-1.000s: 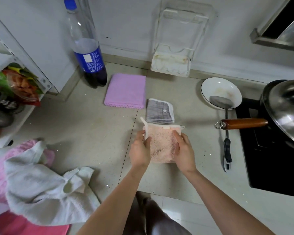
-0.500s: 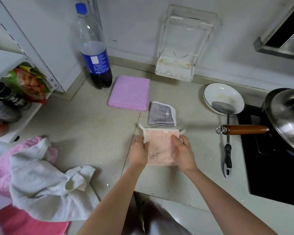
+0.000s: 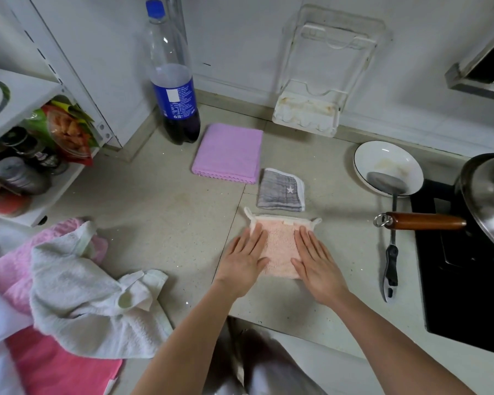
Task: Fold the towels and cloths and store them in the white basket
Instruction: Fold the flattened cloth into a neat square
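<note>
Forearms reach up from the near edge of the worktop [image 3: 166, 223] to the peach cloth [image 3: 280, 249], which is the landmark here. The left hand [image 3: 244, 265] lies flat on the cloth's left side and the right hand [image 3: 315, 266] on its right side, fingers straight and together, palms down, pressing and gripping nothing. The cloth is folded to a small, nearly square pad, flat on the worktop directly under both hands, with its white-trimmed edge and two loop tabs on the side away from the person. Both hands are equally near, so either could lift it; I judge the fold done and only being smoothed.

Left of the peach cloth, at the near-left corner, a crumpled white towel [image 3: 92, 295] lies over pink towels [image 3: 60, 374], still unfolded. Just beyond the peach cloth, close but apart, sits a folded grey cloth [image 3: 281, 191] with a star, and beyond that to the left a folded purple towel [image 3: 228, 152]. Farther still stands a cola bottle [image 3: 174, 84]. To the right of the peach cloth lie a spatula [image 3: 391, 252], a white bowl [image 3: 388, 163] and a wok [image 3: 491, 195] whose wooden handle points towards the cloth.

No white basket is in view, so the way to it cannot be told.
</note>
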